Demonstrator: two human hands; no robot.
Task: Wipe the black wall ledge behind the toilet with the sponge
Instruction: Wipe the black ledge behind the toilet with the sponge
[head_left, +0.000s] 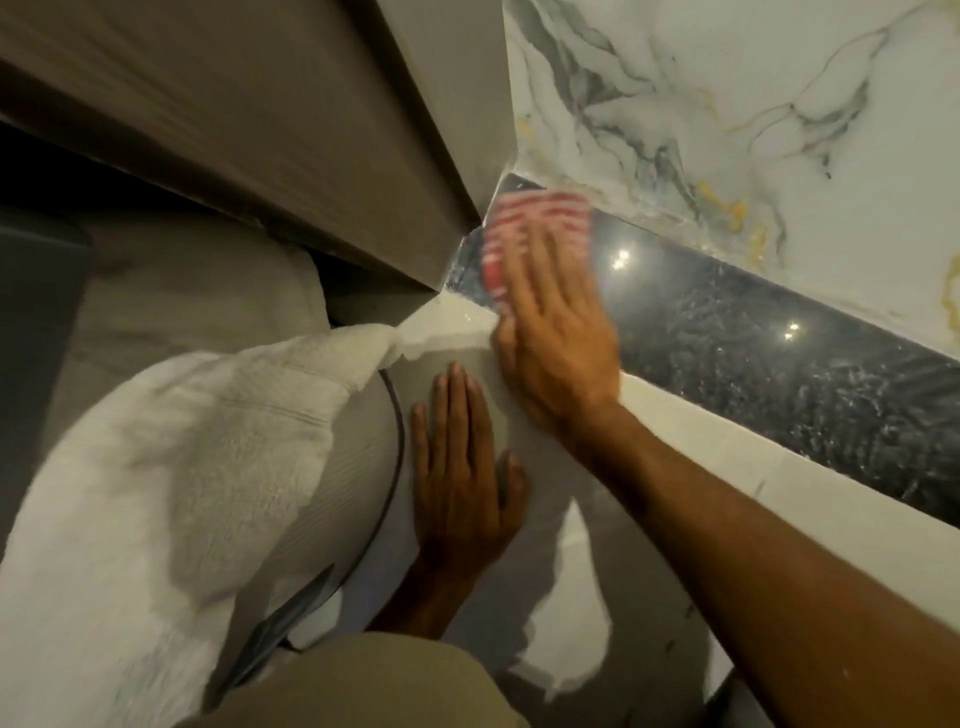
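Note:
The black speckled wall ledge (769, 358) runs diagonally from the upper middle to the right edge, glossy with light reflections. A red-and-white striped sponge (535, 223), blurred by motion, lies at the ledge's far left end near the corner. My right hand (556, 332) presses flat on the sponge, fingers stretched over it. My left hand (460, 478) rests flat, fingers together, on the white surface (545, 571) below the ledge, holding nothing.
A white marble wall (753, 119) with grey and gold veins rises behind the ledge. A beige panel (291, 135) closes the corner on the left. A white towel (156, 467) hangs at lower left beside a ribbed white object (343, 493).

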